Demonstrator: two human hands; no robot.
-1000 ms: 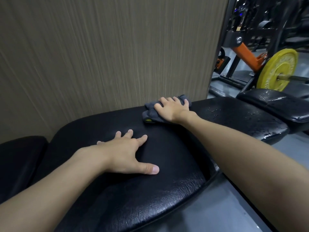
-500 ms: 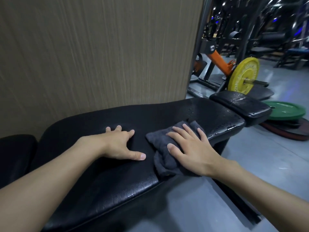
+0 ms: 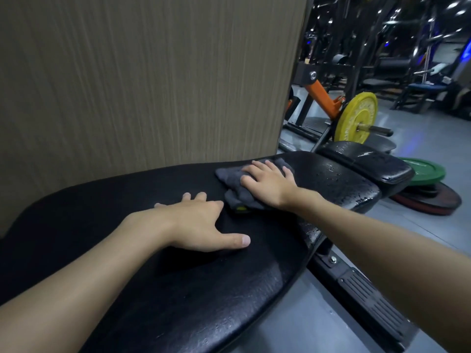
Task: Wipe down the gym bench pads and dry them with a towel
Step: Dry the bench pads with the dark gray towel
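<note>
A grey towel (image 3: 229, 174) is pressed onto the black bench (image 3: 178, 301) by the right hand (image 3: 267, 184); the left hand (image 3: 201, 222) is laid flat beside it.

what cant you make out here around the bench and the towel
Head view, the only one:
- Towel: its middle lies under the right hand.
- Yellow-green bit at the towel's near edge: too small to identify.
- Bench pad: left end cut off by the frame edge; part under the left hand hidden.
- Yellow plate lettering: blurred.

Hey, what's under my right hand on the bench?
A bunched grey towel, pressed on the black pad by the right hand. The hand covers the towel's middle; a yellow bit at its near edge is unclear.
</note>
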